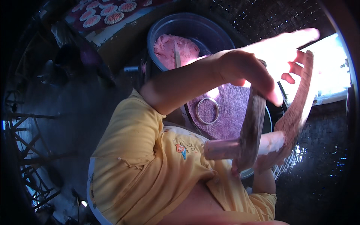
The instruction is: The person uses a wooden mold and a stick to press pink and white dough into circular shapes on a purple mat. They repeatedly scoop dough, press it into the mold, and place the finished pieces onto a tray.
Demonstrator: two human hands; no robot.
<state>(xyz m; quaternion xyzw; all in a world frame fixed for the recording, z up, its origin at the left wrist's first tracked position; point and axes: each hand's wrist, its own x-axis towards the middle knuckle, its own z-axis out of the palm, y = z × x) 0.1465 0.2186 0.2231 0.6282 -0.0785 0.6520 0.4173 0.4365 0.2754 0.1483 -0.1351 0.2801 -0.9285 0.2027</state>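
Note:
A wooden press (252,125) hangs tilted in front of my lap, with two long wooden arms and a pale tube (222,149) through the nearer one. Its far arm (304,88) is lit by bright glare. My left hand (268,60) is over the top of the press, thumb by the nearer arm and fingers spread towards the farther one. My right hand (235,168) is at the press's lower end, mostly hidden behind it, a fingertip curled round the wood. Beneath lies a purple cloth (234,108) with a thin pale ring (207,121) on it.
A dark blue tub (159,28) of pink dough (170,47) stands beyond my left forearm, a flat-bladed tool (177,56) in the dough. Several round pink lacy pieces (113,17) lie on a surface at far left. Woven walls (318,153) are at right, by a bright opening.

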